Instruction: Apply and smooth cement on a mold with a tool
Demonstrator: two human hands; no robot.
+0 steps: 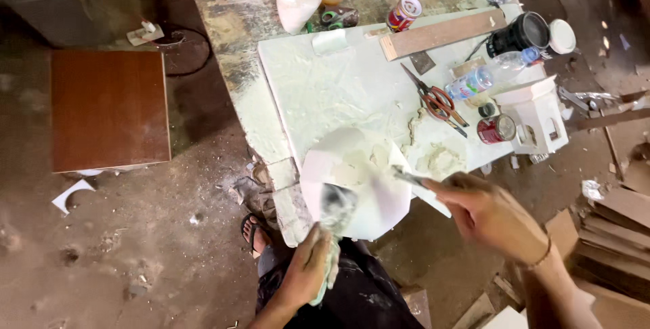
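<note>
Clearly the white putty-smeared panel (359, 193) over the worktop (223, 38) edge looks light, stiff and slippery where wet; its dry rim suits a hold. Left hand (308, 268) has its grip clenched on a rag and blurred tool, right hand (491, 214) on a scraper (409, 178). Two cylindrical red tins (496, 128) stand beyond.

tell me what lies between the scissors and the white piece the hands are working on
In the head view, smears and lumps of pale putty on the light green board lie between the red-handled scissors and the white piece; nothing else shows there.
</note>
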